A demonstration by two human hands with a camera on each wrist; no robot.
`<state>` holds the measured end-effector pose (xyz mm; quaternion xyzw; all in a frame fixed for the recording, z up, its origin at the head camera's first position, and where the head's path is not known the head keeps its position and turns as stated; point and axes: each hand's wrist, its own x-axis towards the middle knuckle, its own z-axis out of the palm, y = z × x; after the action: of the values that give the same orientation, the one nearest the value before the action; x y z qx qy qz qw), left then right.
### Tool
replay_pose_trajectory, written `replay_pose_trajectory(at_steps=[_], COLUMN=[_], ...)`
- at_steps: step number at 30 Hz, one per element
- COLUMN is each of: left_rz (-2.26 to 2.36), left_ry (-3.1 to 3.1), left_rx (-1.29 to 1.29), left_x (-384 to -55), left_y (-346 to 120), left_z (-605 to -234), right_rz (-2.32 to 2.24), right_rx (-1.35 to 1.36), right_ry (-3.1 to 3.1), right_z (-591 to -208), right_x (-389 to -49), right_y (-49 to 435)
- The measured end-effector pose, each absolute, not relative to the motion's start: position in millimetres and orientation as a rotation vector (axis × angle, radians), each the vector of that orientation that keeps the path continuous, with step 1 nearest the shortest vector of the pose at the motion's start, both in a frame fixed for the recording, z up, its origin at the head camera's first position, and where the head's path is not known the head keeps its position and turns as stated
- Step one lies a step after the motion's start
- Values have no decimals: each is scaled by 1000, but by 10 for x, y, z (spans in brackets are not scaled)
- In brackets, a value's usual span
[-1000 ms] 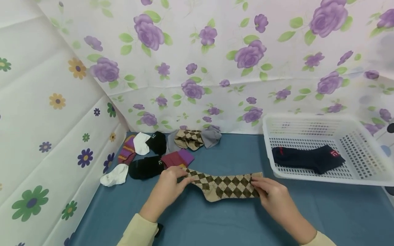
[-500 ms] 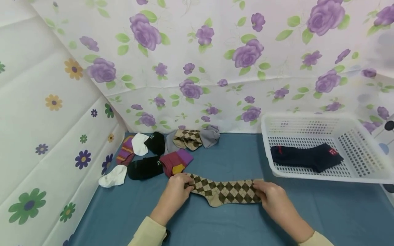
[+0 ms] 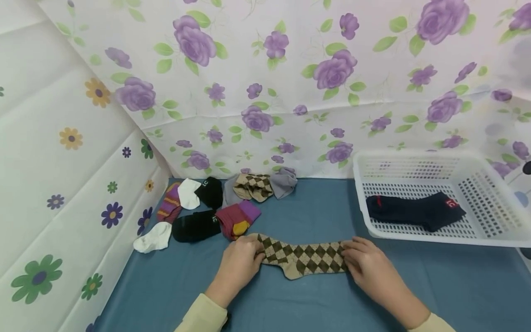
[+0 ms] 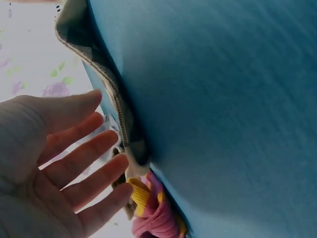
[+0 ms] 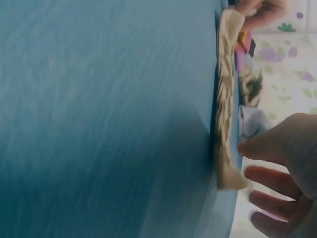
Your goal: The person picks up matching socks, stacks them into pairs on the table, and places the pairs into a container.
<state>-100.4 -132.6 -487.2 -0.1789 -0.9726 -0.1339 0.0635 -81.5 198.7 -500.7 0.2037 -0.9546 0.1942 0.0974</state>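
Observation:
An argyle sock (image 3: 311,258) in beige and dark brown lies stretched sideways on the blue cloth, toe to the left and heel toward me. My left hand (image 3: 238,263) is at its toe end, fingertips right at the fabric. In the left wrist view the fingers (image 4: 89,158) are spread and relaxed, with the thumb apart from them. At the cuff end is my right hand (image 3: 369,263). Its thumb and loosely bent fingers (image 5: 272,181) stand apart beside the cuff in the right wrist view, with nothing pinched between them.
A white basket (image 3: 439,239) at the right holds a navy sock (image 3: 415,212). Back left lie several socks: a folded maroon one (image 3: 232,219), black (image 3: 197,226), white (image 3: 153,237), grey (image 3: 284,182) and another argyle one (image 3: 253,186). Floral sheeting (image 3: 298,87) rises behind.
The argyle sock has come slightly toward me and now lies flat. My left hand has shifted right and down, uncovering the maroon sock; both hands have loosened their pinch.

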Motion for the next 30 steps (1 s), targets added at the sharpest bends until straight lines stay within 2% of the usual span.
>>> replay_pose_trajectory(at_steps=[7, 15, 23, 30], left_rz=[-381, -375, -528, -533], left_ry=[-2951, -3046, -3095, -3115], left_rx=[-558, -492, -368, -357], left_x=[-1019, -939, -964, -976], left_y=[-1301, -1264, -1282, -1285], left_z=[-4900, -4912, -4922, -4924], right_rz=[626, 653, 591, 493], right_rx=[534, 469, 524, 574], right_ry=[-2958, -3015, -3028, -3057], right_z=[-5030, -5111, -5075, -5066], right_x=[-835, -736, -724, -795], right_y=[1876, 2008, 2037, 2039])
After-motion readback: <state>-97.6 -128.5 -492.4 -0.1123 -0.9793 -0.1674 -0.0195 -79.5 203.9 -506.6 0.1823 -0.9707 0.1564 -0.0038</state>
